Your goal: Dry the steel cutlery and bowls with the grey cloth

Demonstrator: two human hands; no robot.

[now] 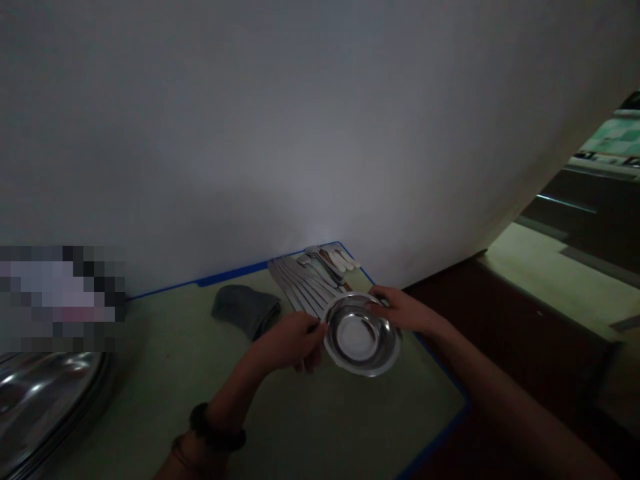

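Fingers (pixel 320 330) closed on the metal bowl (pixel 356 337) rim, no gap beyond its thickness: left hand (pixel 295 341) at left edge, right hand (pixel 397 308) at far-right edge. Bowl's over the table (pixel 165 367). Cutlery (pixel 305 283) just beyond, grey cloth (pixel 244 308) left, shiny metalware (pixel 45 407) far left.

Dim light falls across a pale wall (pixel 280 133) and dark reddish floor (pixel 445 300)
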